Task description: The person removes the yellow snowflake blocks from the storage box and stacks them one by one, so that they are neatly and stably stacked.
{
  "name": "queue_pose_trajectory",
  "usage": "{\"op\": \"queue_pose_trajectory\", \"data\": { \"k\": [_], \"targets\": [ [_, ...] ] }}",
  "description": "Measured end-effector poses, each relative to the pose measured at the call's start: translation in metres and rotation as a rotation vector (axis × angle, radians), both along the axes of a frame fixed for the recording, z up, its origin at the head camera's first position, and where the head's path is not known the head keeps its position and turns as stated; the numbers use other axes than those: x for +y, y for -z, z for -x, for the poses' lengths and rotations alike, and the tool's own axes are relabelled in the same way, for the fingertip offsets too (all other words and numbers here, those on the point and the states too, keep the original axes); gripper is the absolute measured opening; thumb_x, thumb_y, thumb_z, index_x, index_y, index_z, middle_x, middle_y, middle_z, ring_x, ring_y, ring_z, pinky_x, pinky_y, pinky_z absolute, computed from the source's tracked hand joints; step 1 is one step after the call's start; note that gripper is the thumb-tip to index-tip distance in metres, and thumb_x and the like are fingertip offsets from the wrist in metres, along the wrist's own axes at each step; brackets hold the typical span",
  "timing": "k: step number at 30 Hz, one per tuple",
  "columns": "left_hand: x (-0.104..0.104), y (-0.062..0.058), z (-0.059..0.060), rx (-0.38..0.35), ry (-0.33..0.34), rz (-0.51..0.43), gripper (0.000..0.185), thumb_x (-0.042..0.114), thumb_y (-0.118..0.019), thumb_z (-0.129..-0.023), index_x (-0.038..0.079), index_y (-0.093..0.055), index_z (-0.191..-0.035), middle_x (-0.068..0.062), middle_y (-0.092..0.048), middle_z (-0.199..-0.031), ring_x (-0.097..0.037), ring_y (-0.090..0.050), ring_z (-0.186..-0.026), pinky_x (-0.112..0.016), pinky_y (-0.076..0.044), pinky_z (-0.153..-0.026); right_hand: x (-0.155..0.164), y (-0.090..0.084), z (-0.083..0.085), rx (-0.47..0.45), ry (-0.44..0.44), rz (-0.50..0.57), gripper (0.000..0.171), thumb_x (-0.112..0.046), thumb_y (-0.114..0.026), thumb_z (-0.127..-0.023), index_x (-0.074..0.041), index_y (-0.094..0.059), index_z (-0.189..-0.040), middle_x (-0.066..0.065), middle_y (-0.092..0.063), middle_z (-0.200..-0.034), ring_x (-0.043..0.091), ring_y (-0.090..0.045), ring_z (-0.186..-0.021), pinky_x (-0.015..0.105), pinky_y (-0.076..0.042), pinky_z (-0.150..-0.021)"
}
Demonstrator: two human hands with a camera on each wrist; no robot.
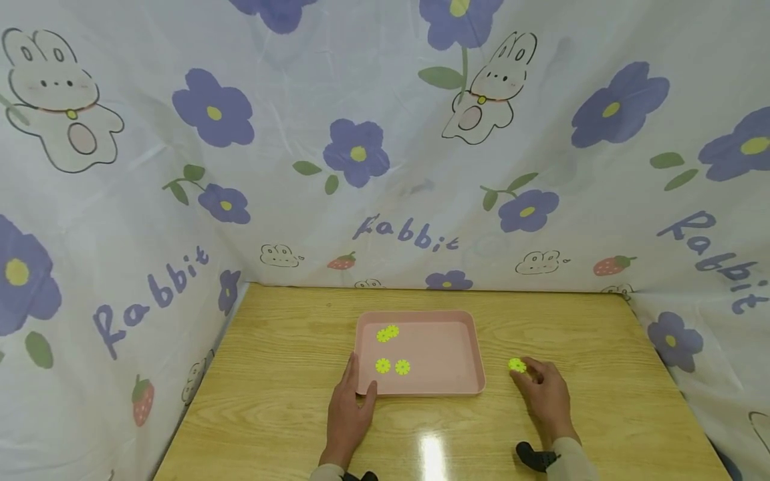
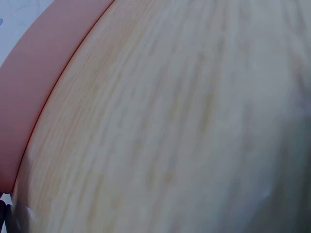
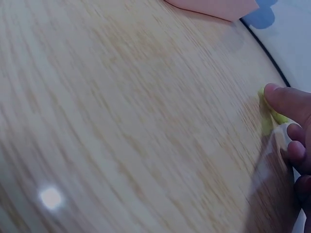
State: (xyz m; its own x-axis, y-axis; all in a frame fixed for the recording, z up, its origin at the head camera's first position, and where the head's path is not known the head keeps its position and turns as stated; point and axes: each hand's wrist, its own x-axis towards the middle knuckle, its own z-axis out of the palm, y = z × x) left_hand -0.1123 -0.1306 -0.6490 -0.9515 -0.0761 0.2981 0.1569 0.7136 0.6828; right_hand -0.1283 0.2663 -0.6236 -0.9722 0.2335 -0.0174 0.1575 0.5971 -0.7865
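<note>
One small yellow-green flower-shaped plastic disc (image 1: 517, 365) lay on the wooden bench (image 1: 601, 347), right of the pink tray (image 1: 445, 389). Right hand (image 1: 546, 394) grip pinched its thin edge; likely light, stiff, slippery.

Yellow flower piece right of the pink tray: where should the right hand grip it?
Pinch the flower piece by its scalloped rim, coming from above. It lies flat and thin on the table, beside the right hand's fingers.
</note>
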Motion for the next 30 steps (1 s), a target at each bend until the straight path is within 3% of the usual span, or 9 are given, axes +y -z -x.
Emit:
{"op": "queue_pose_trajectory", "data": {
  "k": [30],
  "targets": [
    [0.0017, -0.0031, -0.0039, 0.008, 0.005, 0.004, 0.073, 0.032, -0.064, -0.104, 0.004, -0.031, -0.162, -0.01, -0.034, -0.166, -0.036, -0.044, -0.145, -0.058, -0.042, -0.111, -0.0013, -0.0053, 0.0003, -0.041, -0.007, -0.016, 0.047, -0.023, -0.074, -0.097, 0.003, -0.065, -0.135, 0.013, -0.061, -0.109, 0.023, -0.05, -0.088, 0.034, -0.041, -0.074]
  ]
}}
